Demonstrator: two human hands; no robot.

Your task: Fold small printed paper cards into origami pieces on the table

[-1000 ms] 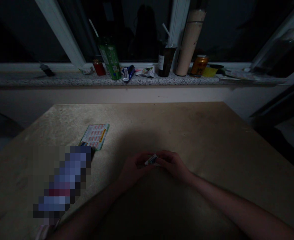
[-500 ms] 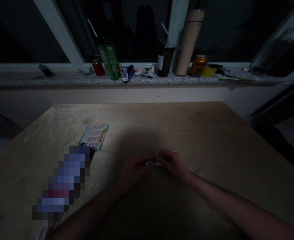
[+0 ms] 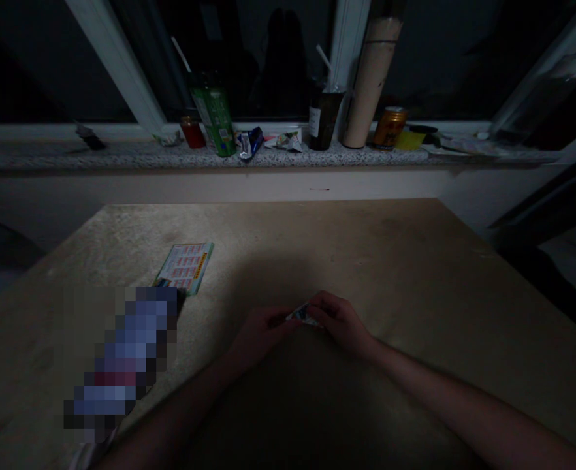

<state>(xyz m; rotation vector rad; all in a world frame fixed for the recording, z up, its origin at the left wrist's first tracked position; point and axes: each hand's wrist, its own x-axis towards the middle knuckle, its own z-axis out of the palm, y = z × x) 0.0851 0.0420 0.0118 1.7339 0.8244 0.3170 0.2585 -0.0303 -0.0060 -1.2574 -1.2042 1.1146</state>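
Between my two hands, low over the middle of the table, is a small piece of folded paper [image 3: 304, 314], whitish with dark blue print. My left hand [image 3: 263, 331] pinches its left end between thumb and fingers. From the other side my right hand [image 3: 339, 320] grips the right part, with the fingers bent over its top. My fingers cover much of the paper, and dim light hides its finer folds.
A printed card [image 3: 185, 266] lies at the left of the wooden table [image 3: 366, 241], beside a pixelated bluish object [image 3: 131, 346]. Along the windowsill [image 3: 278, 156] stand a green can [image 3: 214, 117], a dark cup [image 3: 323, 121], a tall beige bottle [image 3: 370, 85] and a golden can [image 3: 390, 128].
The paper now looks flatter and more pointed between my fingers. My right fingers have shifted slightly over it, while both hands stay in nearly the same place.
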